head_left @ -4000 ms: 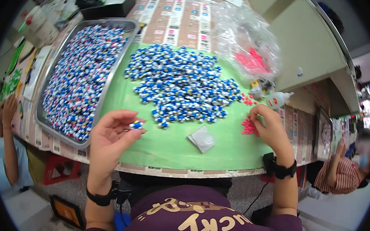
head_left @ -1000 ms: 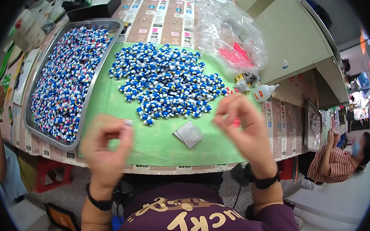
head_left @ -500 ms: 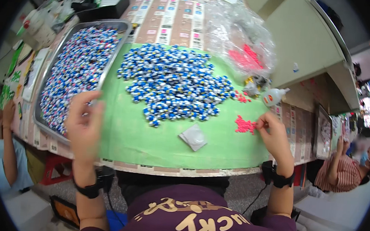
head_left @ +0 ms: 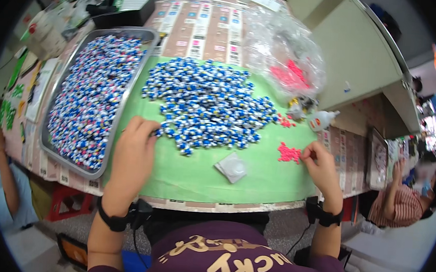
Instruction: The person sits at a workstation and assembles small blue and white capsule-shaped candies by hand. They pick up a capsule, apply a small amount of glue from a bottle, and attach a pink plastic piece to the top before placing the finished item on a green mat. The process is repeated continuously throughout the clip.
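By the blue-and-white pile (head_left: 210,105), the grip of the left hand (head_left: 135,143) cannot be told; beside pink bits (head_left: 289,153), fingers of the right hand (head_left: 322,166) are pressed together.

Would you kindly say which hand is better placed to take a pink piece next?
Probably the right hand: it is right beside the small pink pile, whereas the left hand is across the green mat, by the blue-and-white pieces.

1 left hand (head_left: 134,144), 1 right hand (head_left: 322,166); 1 metal tray (head_left: 95,173) at left, 1 heap of blue-and-white pieces (head_left: 210,105); at right, 2 clusters of pink pieces (head_left: 288,152), 1 squeeze bottle (head_left: 321,121), 1 clear bag (head_left: 307,49).
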Demonstrator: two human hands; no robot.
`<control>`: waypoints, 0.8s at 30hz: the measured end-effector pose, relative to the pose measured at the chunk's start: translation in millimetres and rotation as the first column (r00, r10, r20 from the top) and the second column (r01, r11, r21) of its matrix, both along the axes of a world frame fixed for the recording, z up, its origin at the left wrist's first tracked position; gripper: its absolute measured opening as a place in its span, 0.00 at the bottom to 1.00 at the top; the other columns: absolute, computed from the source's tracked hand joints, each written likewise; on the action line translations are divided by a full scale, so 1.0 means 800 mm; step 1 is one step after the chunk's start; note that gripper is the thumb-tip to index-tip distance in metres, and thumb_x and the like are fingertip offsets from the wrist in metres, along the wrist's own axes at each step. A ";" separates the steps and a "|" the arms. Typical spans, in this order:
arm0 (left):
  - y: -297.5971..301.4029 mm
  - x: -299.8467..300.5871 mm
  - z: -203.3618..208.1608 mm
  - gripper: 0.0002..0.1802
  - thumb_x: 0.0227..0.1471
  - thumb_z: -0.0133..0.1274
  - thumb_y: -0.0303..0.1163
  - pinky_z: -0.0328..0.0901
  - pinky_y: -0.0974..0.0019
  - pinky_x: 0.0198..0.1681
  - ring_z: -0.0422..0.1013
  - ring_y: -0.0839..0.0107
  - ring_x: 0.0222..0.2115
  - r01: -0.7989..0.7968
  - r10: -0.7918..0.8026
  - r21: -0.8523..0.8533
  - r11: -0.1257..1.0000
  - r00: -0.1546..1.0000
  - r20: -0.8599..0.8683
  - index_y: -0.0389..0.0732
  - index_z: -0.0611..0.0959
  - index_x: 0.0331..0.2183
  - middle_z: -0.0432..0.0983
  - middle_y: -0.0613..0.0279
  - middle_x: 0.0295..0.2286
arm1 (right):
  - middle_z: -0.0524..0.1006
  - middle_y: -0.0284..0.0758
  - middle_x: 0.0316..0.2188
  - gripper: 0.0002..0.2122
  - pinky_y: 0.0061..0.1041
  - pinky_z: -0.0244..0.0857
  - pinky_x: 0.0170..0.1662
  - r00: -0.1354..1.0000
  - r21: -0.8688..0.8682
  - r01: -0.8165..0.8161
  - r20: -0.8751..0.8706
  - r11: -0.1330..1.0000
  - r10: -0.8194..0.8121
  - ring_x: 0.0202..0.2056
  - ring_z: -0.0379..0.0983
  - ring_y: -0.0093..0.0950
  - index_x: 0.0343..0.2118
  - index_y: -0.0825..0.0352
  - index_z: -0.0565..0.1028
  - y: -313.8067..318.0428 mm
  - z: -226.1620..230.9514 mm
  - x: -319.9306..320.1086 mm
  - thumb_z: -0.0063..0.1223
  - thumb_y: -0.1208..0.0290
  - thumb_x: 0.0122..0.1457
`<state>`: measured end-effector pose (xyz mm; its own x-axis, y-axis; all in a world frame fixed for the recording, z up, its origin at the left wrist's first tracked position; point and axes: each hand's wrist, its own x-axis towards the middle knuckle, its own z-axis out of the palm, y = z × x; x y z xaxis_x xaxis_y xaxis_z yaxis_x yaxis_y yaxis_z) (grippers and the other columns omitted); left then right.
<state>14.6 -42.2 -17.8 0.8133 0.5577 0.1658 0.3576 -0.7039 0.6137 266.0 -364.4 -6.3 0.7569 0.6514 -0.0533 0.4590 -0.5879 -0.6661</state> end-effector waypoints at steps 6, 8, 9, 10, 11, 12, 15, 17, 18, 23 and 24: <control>-0.021 -0.008 0.007 0.10 0.45 0.54 0.14 0.63 0.69 0.27 0.70 0.70 0.25 -0.058 0.059 -0.125 0.990 0.998 0.004 0.34 0.74 0.32 0.69 0.57 0.28 | 0.72 0.35 0.24 0.04 0.23 0.63 0.32 0.998 -0.012 -0.043 -0.039 0.999 0.043 0.27 0.68 0.24 0.30 0.71 0.69 -0.013 0.005 -0.002 0.51 0.85 0.52; -0.025 -0.010 0.010 0.10 0.45 0.54 0.14 0.63 0.70 0.27 0.69 0.70 0.25 -0.054 0.055 -0.153 0.987 0.998 0.003 0.34 0.73 0.31 0.69 0.58 0.28 | 0.72 0.35 0.24 0.04 0.24 0.63 0.33 0.997 -0.007 -0.069 -0.034 0.998 0.069 0.27 0.69 0.25 0.30 0.71 0.69 -0.022 0.004 -0.001 0.51 0.86 0.52; -0.025 -0.011 0.009 0.09 0.45 0.53 0.14 0.63 0.71 0.26 0.69 0.71 0.24 -0.036 0.038 -0.149 0.988 0.999 0.009 0.35 0.72 0.29 0.70 0.59 0.28 | 0.72 0.35 0.25 0.05 0.24 0.64 0.33 0.997 -0.006 -0.063 -0.039 0.998 0.062 0.28 0.69 0.26 0.30 0.71 0.69 -0.026 0.003 0.000 0.50 0.86 0.52; -0.025 -0.015 0.007 0.08 0.45 0.53 0.15 0.63 0.71 0.27 0.69 0.72 0.25 -0.021 0.020 -0.164 0.986 1.000 -0.003 0.35 0.73 0.30 0.71 0.59 0.29 | 0.72 0.36 0.25 0.05 0.25 0.64 0.34 0.997 -0.002 -0.058 -0.044 0.998 0.058 0.29 0.70 0.27 0.30 0.71 0.69 -0.029 0.002 0.000 0.50 0.86 0.52; -0.024 -0.020 0.004 0.08 0.46 0.53 0.15 0.63 0.72 0.27 0.69 0.72 0.25 -0.006 0.003 -0.180 0.984 1.000 -0.014 0.35 0.73 0.30 0.71 0.60 0.29 | 0.72 0.36 0.25 0.05 0.25 0.64 0.34 0.997 0.001 -0.053 -0.049 0.999 0.053 0.29 0.71 0.28 0.30 0.71 0.69 -0.031 0.003 0.000 0.50 0.86 0.51; -0.024 -0.022 0.002 0.08 0.46 0.53 0.15 0.63 0.72 0.27 0.70 0.73 0.25 0.008 -0.013 -0.195 0.981 1.000 -0.025 0.35 0.73 0.30 0.72 0.61 0.30 | 0.73 0.36 0.26 0.05 0.25 0.65 0.35 0.998 -0.001 -0.048 -0.036 0.999 0.048 0.30 0.71 0.28 0.30 0.71 0.69 -0.033 0.004 0.001 0.50 0.86 0.51; -0.027 -0.024 0.001 0.09 0.47 0.52 0.16 0.63 0.73 0.28 0.70 0.74 0.28 -0.055 0.051 -0.245 0.968 0.998 -0.024 0.36 0.76 0.34 0.74 0.62 0.33 | 0.73 0.36 0.26 0.05 0.26 0.65 0.36 0.998 0.001 -0.059 0.005 0.998 0.059 0.30 0.72 0.28 0.31 0.71 0.69 -0.031 0.011 -0.002 0.51 0.86 0.52; -0.028 -0.024 0.003 0.12 0.47 0.52 0.16 0.64 0.73 0.28 0.71 0.74 0.30 -0.063 0.074 -0.221 0.973 0.996 0.040 0.36 0.76 0.37 0.74 0.61 0.35 | 0.72 0.36 0.26 0.06 0.26 0.66 0.36 0.994 0.009 -0.098 0.043 0.995 0.098 0.30 0.72 0.28 0.31 0.71 0.69 -0.021 0.014 -0.007 0.52 0.85 0.51; -0.029 -0.022 0.005 0.14 0.47 0.52 0.15 0.64 0.73 0.29 0.71 0.74 0.31 -0.071 0.088 -0.209 0.975 0.994 0.072 0.36 0.77 0.39 0.74 0.61 0.36 | 0.72 0.37 0.26 0.06 0.26 0.66 0.36 0.994 -0.003 -0.094 0.058 0.996 0.094 0.30 0.72 0.28 0.31 0.70 0.69 -0.022 0.014 -0.007 0.52 0.85 0.51; -0.024 -0.002 0.014 0.17 0.46 0.54 0.15 0.68 0.67 0.27 0.72 0.67 0.30 0.012 0.010 -0.197 0.980 0.994 0.111 0.36 0.77 0.40 0.72 0.57 0.34 | 0.71 0.37 0.26 0.06 0.25 0.66 0.36 0.991 -0.042 -0.103 0.077 0.994 0.106 0.30 0.71 0.28 0.29 0.71 0.68 -0.025 0.008 -0.014 0.52 0.87 0.50; -0.022 -0.004 0.014 0.16 0.45 0.55 0.15 0.68 0.67 0.27 0.72 0.66 0.30 0.024 -0.006 -0.212 0.977 0.996 0.084 0.37 0.77 0.40 0.72 0.57 0.34 | 0.71 0.36 0.25 0.06 0.24 0.66 0.35 0.989 -0.057 -0.113 0.085 0.992 0.118 0.29 0.71 0.28 0.29 0.71 0.68 -0.021 0.006 -0.015 0.52 0.87 0.50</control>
